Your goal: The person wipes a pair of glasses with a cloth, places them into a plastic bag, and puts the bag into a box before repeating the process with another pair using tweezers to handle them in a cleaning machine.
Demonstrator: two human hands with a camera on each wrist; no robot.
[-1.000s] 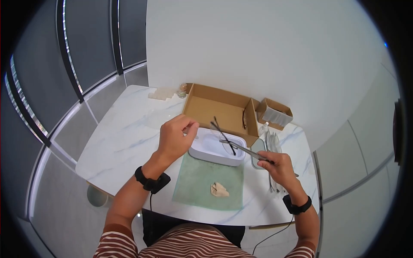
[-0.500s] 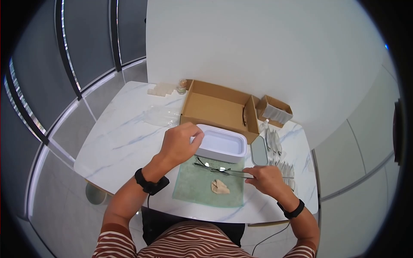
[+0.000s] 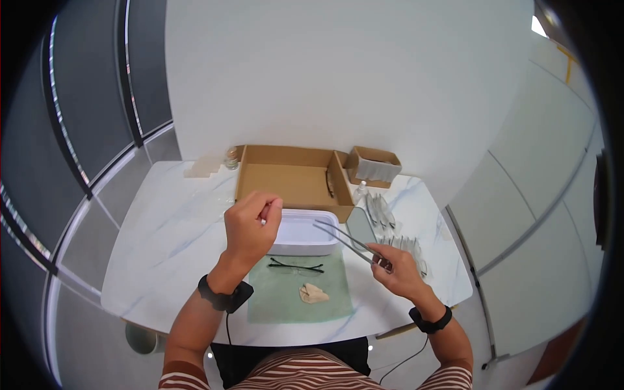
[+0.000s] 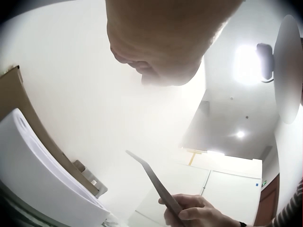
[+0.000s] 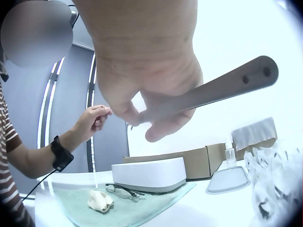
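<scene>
In the head view my right hand (image 3: 398, 268) holds long metal tweezers (image 3: 354, 242). Their tips are spread apart over the right end of a white basin (image 3: 305, 249), with nothing between them. Dark-framed eyeglasses (image 3: 296, 266) lie on the green mat (image 3: 273, 305) in front of the basin. Beside them, nearer my body, sits a crumpled beige cloth (image 3: 314, 294). My left hand (image 3: 252, 224) is raised at the basin's left end, fingers curled in, with no object visible in it. The right wrist view shows the tweezers' handle end (image 5: 227, 85) sticking out past the right hand.
An open cardboard box (image 3: 286, 181) stands behind the basin, another pair of glasses (image 3: 329, 184) inside. To the right are a smaller box (image 3: 375, 166), a small bottle (image 3: 361, 190), a grey-green lid-like panel (image 3: 361, 227) and several clear-wrapped items (image 3: 383, 211). A jar (image 3: 231, 158) stands back left.
The tweezers brought the eyeglasses down from over the basin onto the mat and let them go. My right hand then lifted the tweezers back up. The left hand stays curled.
</scene>
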